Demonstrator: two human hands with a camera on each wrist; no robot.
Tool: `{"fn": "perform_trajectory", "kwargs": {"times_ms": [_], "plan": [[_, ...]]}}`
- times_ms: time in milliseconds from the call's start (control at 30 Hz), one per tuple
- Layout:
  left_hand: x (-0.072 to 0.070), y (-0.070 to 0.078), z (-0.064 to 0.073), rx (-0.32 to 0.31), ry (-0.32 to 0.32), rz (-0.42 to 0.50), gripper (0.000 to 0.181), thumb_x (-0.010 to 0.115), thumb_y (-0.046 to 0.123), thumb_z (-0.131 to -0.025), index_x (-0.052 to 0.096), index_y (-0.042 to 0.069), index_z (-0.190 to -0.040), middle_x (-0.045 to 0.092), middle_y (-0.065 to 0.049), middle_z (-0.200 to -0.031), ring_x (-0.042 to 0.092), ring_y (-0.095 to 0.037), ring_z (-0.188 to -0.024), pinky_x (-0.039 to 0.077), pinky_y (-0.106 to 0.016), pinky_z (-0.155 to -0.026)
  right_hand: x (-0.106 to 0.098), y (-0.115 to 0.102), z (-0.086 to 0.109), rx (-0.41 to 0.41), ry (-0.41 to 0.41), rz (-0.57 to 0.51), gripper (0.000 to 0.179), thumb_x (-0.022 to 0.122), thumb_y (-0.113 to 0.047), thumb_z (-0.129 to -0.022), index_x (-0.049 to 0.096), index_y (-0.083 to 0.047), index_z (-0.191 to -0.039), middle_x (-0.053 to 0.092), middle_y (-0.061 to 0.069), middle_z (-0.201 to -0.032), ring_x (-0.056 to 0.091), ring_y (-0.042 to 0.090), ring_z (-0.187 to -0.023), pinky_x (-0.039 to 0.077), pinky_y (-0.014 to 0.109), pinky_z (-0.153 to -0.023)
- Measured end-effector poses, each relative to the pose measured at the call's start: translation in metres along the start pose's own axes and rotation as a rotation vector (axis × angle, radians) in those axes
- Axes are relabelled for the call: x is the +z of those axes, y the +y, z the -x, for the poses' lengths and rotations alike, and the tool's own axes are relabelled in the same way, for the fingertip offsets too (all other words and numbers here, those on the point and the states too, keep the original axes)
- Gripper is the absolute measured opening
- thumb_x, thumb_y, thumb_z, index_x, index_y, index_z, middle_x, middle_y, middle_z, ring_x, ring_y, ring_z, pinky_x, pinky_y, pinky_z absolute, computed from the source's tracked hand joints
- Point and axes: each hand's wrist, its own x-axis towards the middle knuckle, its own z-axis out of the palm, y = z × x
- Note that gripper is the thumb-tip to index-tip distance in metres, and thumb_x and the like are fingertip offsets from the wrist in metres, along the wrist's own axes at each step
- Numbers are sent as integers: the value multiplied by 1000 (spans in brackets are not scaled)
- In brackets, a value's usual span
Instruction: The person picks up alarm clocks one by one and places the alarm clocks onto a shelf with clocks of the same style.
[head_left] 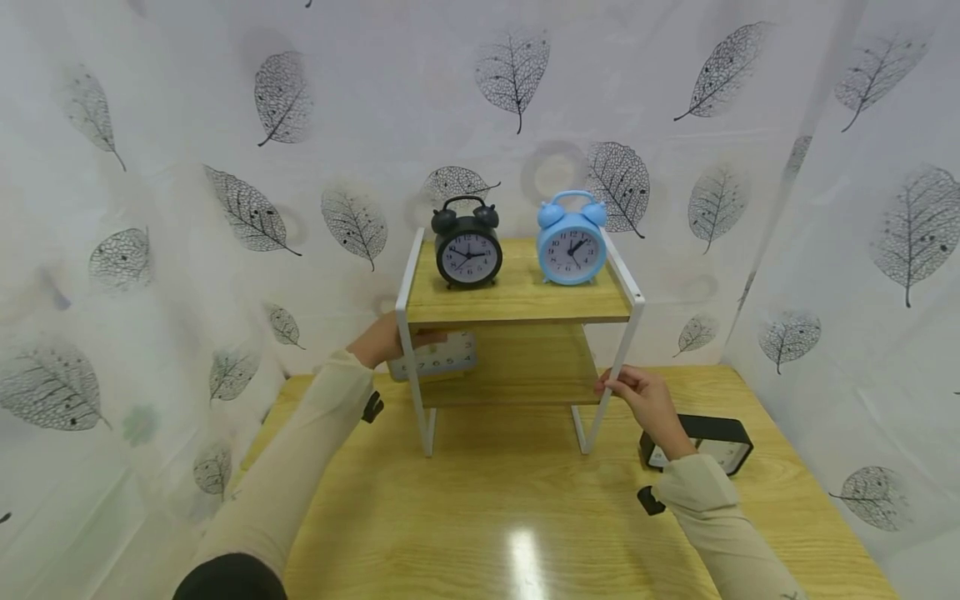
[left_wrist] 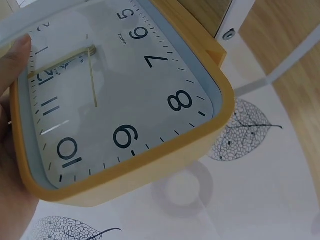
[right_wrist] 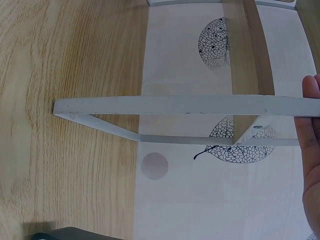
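My left hand [head_left: 384, 340] grips a square yellow-rimmed clock [left_wrist: 131, 95] by its top edge, the thumb near the 12. In the head view the clock's white face shows behind the left front leg of a two-tier wooden shelf [head_left: 498, 304], at its lower board [head_left: 525, 375]. My right hand [head_left: 641, 398] pinches the white right front leg [right_wrist: 175, 105] at about the lower board's height. On the top board stand a black twin-bell alarm clock [head_left: 469, 257] at the left and a light blue twin-bell alarm clock [head_left: 572, 255] at the right.
A black rectangular clock [head_left: 712, 427] lies on the wooden table [head_left: 450, 517], right of the shelf and close to my right wrist. White curtain-like sheeting [head_left: 420, 108] with leaf prints stands behind the table and along both sides.
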Motion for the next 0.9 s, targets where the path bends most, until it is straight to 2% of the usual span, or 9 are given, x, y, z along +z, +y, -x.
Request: {"fn": "perform_trajectory", "kwargs": {"times_ms": [67,200,300,467,633,767,900], "plan": [[0,2,-3,9,-12,1,72,67,21,-88,27,15,-148,40,-13,-146,44,-34,-129,39,-50,-106,0,1,0,-7,1,-5,19,57,-6,-92,65,9,-99,67,30,-93,67,0,-82,55,17,-79],[-3,16,-5,30,-21,34,70,67,13,-87,29,8,-145,39,-18,-146,39,-38,-132,32,-54,-110,0,1,0,-7,1,-2,18,57,-5,-92,64,10,-99,67,30,-93,67,0,-82,55,16,-79],[-6,27,-5,48,-19,65,64,68,7,-85,36,2,-140,43,-20,-141,41,-39,-130,32,-53,-110,0,-2,0,2,0,3,17,56,-3,-92,64,11,-99,66,31,-92,67,0,-81,55,17,-79],[-5,28,-11,69,-29,104,55,68,5,-84,44,-1,-133,51,-23,-134,48,-39,-125,36,-51,-108,1,-19,3,10,-5,18,18,54,0,-92,62,15,-98,65,34,-92,67,1,-81,55,18,-79],[-4,24,-15,62,-32,178,49,68,4,-84,47,-2,-128,54,-23,-130,53,-40,-120,42,-50,-103,2,-29,4,17,-4,42,19,54,-1,-93,62,16,-98,65,34,-93,67,1,-82,55,19,-79],[-4,23,-15,-15,-33,238,50,68,7,-85,46,1,-130,53,-21,-130,52,-38,-120,42,-51,-103,2,-30,3,17,-3,50,19,55,-2,-93,62,15,-99,66,33,-93,67,-1,-82,56,23,-79],[-6,27,-10,-171,-41,346,58,61,11,-91,33,1,-141,40,-24,-140,41,-40,-128,34,-54,-108,2,-28,2,30,-6,50,20,55,-3,-93,62,15,-100,66,32,-94,66,-1,-82,55,39,-83]]}}
